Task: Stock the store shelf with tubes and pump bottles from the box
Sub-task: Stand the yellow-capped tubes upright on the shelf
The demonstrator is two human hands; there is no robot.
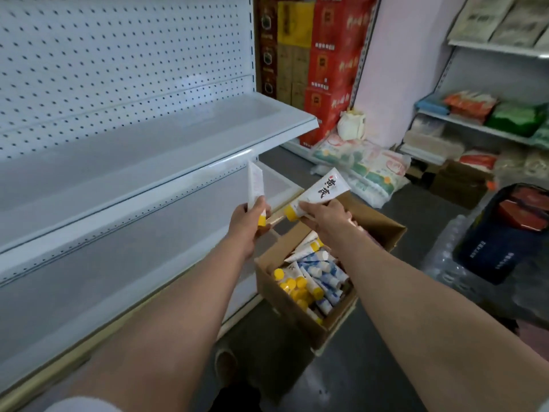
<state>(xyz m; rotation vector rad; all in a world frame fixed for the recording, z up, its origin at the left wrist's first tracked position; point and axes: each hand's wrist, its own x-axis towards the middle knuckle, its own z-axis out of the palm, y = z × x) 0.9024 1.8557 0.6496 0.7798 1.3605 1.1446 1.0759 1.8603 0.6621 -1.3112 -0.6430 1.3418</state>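
2 tubes were held above the box [309, 319]: one tube [256, 185] gripped by the left hand [251, 217], another [315, 193] by the right hand [326, 217]. The empty shelf [166, 138] at 10 o'clock probably needed them stood upright.

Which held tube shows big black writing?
The white yellow-capped tube in the right hand; the left hand's tube shows only its pale, narrow side.

Even, soft indoor light was cast from above; faint sheen was seen on the white shelf [208, 126] edge. Straight lines were bowed by wide-angle distortion, and edges were slightly blurred.
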